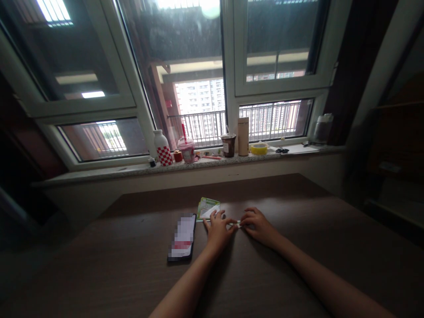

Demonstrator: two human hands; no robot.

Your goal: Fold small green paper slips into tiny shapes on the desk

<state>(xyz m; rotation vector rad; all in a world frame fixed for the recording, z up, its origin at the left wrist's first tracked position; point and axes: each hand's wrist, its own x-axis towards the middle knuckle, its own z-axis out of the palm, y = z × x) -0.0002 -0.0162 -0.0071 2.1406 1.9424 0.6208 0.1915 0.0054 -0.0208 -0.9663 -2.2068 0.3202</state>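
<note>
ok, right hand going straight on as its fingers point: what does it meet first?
Beyond the small white piece at its fingertips, the right hand would probably meet the left hand first; exact depth is unclear.

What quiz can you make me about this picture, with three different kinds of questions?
1. True or false: the phone is nearer the left hand than the right hand.
2. Which thing on the windowsill has red checks?
a) tan flask
b) white bottle
c) brown cup
3. Fill in the colour: the roll of tape near the scissors is ____.

Key: 1 true; 2 b; 3 yellow
</note>
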